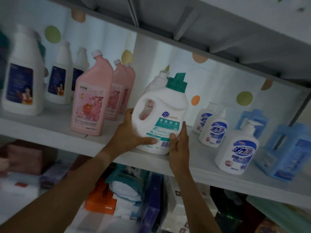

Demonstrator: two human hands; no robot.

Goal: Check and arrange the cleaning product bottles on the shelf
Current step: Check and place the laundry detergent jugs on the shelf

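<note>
A white detergent jug with a teal cap (161,113) stands near the front of the white shelf (50,130), at the middle. My left hand (129,132) grips its lower left side, thumb across the label. My right hand (179,140) holds its lower right side, fingers curled round the back. A second white jug (158,80) stands right behind it. Three pink bottles (91,100) stand to the left, and white bottles with dark labels (21,76) at the far left. White pump bottles with blue labels (235,148) stand to the right.
Blue square jugs (286,148) fill the shelf's right end. Another shelf board (185,36) hangs close above the bottle tops. Below the shelf lie boxes, an orange pack (101,199) and folded cloths. A gap of bare shelf lies between the pink bottles and the held jug.
</note>
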